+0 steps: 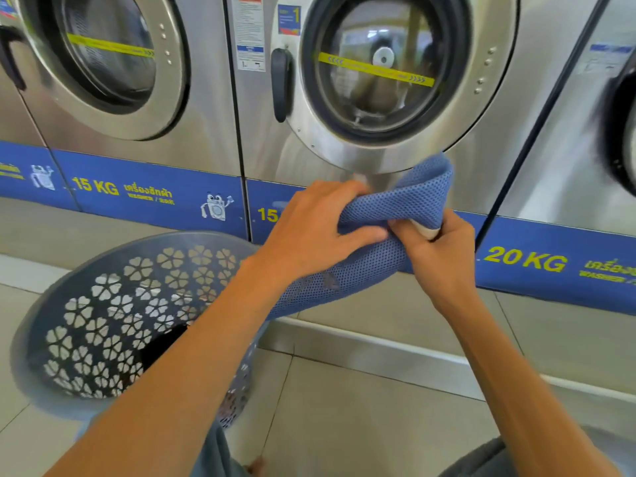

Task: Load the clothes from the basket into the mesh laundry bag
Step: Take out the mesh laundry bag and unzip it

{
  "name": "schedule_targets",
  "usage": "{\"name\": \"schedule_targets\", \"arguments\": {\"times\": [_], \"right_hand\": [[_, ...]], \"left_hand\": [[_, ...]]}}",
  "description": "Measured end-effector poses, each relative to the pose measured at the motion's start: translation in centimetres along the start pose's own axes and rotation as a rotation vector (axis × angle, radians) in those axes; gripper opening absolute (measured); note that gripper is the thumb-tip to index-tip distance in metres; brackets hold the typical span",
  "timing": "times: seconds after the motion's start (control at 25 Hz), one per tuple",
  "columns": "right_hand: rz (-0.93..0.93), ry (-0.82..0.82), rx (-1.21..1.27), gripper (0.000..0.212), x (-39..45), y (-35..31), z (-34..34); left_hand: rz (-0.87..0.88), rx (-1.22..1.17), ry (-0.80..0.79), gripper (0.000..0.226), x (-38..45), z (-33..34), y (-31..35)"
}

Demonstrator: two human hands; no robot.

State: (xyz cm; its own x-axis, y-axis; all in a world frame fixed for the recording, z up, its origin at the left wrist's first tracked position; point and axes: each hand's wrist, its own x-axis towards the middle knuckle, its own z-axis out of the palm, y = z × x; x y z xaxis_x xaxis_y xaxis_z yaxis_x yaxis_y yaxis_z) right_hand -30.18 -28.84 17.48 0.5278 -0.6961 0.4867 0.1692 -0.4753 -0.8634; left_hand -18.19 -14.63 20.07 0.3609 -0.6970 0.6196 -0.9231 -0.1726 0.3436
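Both hands hold a blue mesh laundry bag (389,235) in the air in front of a washing machine. My left hand (316,228) grips its top left part. My right hand (440,249) pinches it at the right, with a bit of pale cloth (428,230) showing between the fingers. A grey plastic basket (113,325) with flower-shaped holes lies tilted on the floor at the lower left, its mouth toward me. Something dark (161,346) lies inside it, partly hidden by my left forearm.
A row of steel front-loading washers stands ahead, doors shut, the nearest door (392,74) right above the bag. A blue band with "15 KG" and "20 KG" runs along their base over a raised step (378,342). Tiled floor (361,425) lies below my arms.
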Motion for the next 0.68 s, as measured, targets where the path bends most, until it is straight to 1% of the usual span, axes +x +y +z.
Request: {"name": "schedule_targets", "arguments": {"times": [0.04, 0.12, 0.16, 0.28, 0.36, 0.44, 0.48, 0.52, 0.56, 0.6, 0.68], "right_hand": [[0.039, 0.039, -0.029, 0.015, -0.1, 0.9, -0.8], [0.100, 0.078, -0.086, 0.022, -0.7, 2.8, -2.2], [0.108, 0.078, -0.131, 0.023, -1.2, 3.6, -2.7], [0.111, -0.038, -0.270, 0.018, -3.4, 5.8, -3.6], [0.170, -0.138, -0.312, 0.018, -4.6, 7.1, -3.7], [0.264, -0.184, -0.276, 0.019, -5.3, 7.6, -3.8], [0.313, -0.183, -0.202, 0.017, -5.3, 7.4, -3.8], [0.357, -0.166, -0.119, 0.015, -5.2, 7.1, -3.9], [0.379, -0.142, -0.059, 0.016, -5.0, 6.8, -4.0], [0.374, -0.125, -0.045, 0.018, -4.8, 6.5, -4.1], [0.335, -0.125, -0.139, 0.023, -4.3, 6.6, -4.0]], "left_hand": [[-0.083, 0.019, -0.046, 0.030, -0.4, 1.0, -1.2], [-0.273, -0.071, -0.068, 0.012, -1.5, 2.9, -3.5], [-0.364, -0.135, -0.061, 0.012, -2.1, 3.8, -4.4], [-0.572, -0.323, -0.117, 0.018, -4.1, 6.2, -6.1], [-0.690, -0.453, -0.141, 0.016, -5.2, 7.5, -6.8], [-0.802, -0.628, -0.113, 0.013, -6.2, 8.3, -7.0], [-0.845, -0.723, -0.107, 0.015, -6.8, 8.5, -7.0], [-0.867, -0.804, -0.144, 0.021, -7.4, 8.7, -6.8], [-0.865, -0.859, -0.219, 0.029, -8.0, 8.9, -6.6], [-0.858, -0.892, -0.298, 0.036, -8.6, 9.0, -6.4], [-0.873, -0.912, -0.375, 0.038, -9.2, 9.5, -6.5]]}}
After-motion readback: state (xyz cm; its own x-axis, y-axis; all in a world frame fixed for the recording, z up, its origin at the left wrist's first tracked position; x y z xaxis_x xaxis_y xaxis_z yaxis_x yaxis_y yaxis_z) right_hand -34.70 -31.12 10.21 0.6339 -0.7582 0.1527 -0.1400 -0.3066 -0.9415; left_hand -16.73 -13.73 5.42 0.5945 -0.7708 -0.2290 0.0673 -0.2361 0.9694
